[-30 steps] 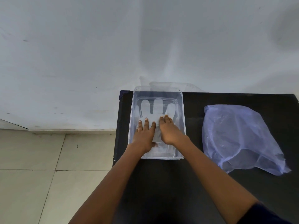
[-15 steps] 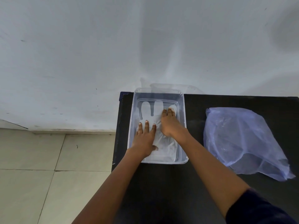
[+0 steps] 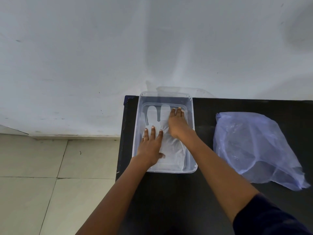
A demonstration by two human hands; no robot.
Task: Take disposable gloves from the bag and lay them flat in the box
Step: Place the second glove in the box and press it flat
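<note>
A clear plastic box stands at the left end of a black table. A translucent disposable glove lies flat inside it, fingers pointing away from me. My left hand presses flat on the glove's palm area, fingers spread. My right hand lies flat over the glove's right-hand fingers, reaching the far end of the box. A crumpled bluish plastic bag rests on the table to the right of the box.
The box's clear lid leans against the white wall behind the box. The table's left edge drops to a tiled floor.
My right hand has slid forward over the glove toward the box's far end. My left hand has stayed pressed on the glove.
</note>
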